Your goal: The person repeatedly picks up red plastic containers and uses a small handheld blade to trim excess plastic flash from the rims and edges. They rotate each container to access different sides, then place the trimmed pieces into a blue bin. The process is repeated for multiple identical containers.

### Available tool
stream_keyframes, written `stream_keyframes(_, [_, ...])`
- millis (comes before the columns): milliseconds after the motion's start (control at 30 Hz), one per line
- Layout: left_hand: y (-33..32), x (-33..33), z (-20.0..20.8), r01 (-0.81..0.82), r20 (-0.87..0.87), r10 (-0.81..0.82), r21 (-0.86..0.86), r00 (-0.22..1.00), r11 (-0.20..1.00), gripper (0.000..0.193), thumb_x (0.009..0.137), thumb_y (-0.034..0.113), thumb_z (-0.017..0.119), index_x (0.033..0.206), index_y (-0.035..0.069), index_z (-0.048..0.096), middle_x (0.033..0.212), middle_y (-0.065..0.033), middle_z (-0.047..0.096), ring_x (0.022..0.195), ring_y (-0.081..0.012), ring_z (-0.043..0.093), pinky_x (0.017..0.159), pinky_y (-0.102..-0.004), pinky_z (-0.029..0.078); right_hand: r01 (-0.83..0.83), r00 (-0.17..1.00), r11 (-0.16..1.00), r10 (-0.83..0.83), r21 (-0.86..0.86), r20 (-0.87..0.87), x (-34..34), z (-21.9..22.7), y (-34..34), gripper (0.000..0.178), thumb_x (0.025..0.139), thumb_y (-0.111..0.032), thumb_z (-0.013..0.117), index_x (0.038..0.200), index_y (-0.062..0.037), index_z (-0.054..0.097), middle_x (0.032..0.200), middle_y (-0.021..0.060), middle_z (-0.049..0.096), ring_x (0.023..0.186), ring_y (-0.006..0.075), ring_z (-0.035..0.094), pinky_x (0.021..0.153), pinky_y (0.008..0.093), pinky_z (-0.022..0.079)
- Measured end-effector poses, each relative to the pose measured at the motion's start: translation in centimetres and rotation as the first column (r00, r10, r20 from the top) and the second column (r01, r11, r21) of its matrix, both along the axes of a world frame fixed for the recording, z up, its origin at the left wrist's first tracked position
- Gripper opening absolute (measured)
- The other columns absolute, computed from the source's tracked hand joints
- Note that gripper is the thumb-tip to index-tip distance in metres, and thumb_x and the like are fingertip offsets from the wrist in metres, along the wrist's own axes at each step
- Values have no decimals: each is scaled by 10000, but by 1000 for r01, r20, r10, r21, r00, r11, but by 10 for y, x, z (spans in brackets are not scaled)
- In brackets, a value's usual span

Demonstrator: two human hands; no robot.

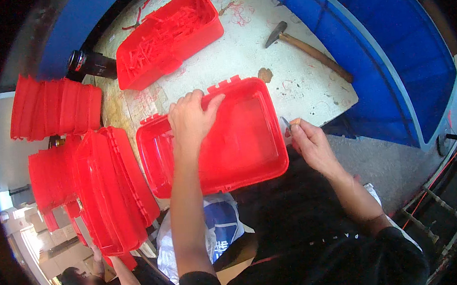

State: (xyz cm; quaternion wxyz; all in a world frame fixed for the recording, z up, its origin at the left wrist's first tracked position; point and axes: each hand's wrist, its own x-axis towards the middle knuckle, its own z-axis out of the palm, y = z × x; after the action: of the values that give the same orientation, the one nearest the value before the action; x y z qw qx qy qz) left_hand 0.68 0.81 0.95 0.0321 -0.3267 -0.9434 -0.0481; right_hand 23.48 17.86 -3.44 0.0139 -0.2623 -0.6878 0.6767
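Observation:
A shallow red plastic case half (238,136), with hinge tabs along its far edge, lies tilted in front of me at the near edge of the table. My left hand (190,118) reaches across its inside and grips the far rim, thumb spread to the right. Just off the case's right edge, my right hand (310,142) is closed around a small knife (285,122). Its short blade points up toward the case rim, and the handle is mostly hidden in my fingers.
A red bin (171,38) of small red plastic pieces sits at the back, beside a black bottle (93,64). A hammer (309,52) lies near a large blue tub (360,54). Stacked red cases (110,188) stand left; another person (111,283) is at lower left.

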Motion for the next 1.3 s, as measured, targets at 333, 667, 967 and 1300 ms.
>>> stream_keyframes(333, [0, 0, -13, -8, -31, 10, 48, 999, 999, 540, 872, 547, 660, 1039, 35, 681, 979, -155, 679, 952, -316, 637, 828, -450, 432, 15, 997, 996, -9, 83, -75, -47, -4, 10, 319, 1063, -263, 452, 928, -12, 595, 705, 51, 557, 666, 111, 507, 615, 305, 444])
stream_keyframes(667, [8, 2, -4, -49, 12, 50, -73, 999, 996, 660, 896, 596, 604, 1160, -8, 635, 1049, -201, 659, 997, -360, 632, 850, -493, 429, 10, 999, 1000, -10, -4, 34, -35, 2, 5, 346, 1071, -279, 444, 943, 0, 603, 737, 38, 582, 702, 95, 523, 638, 287, 455])
stream_keyframes(967, [10, 4, -3, -70, 21, 71, -62, 997, 996, 672, 902, 614, 586, 1167, -2, 638, 1053, -202, 666, 989, -346, 641, 834, -490, 421, -8, 998, 997, 13, -74, 66, -17, 12, -5, 339, 1079, -278, 430, 942, -8, 583, 727, 2, 552, 687, 71, 484, 626, 268, 438])
stream_keyframes(1300, [5, 1, -6, -49, 27, 50, -34, 998, 998, 656, 896, 608, 599, 1124, -5, 647, 1004, -180, 674, 955, -335, 649, 825, -491, 429, -452, 891, 868, 451, 203, 55, 81, 40, -31, 72, 993, -110, 548, 999, -43, 576, 804, 135, 597, 669, 287, 633, 610, 381, 503])
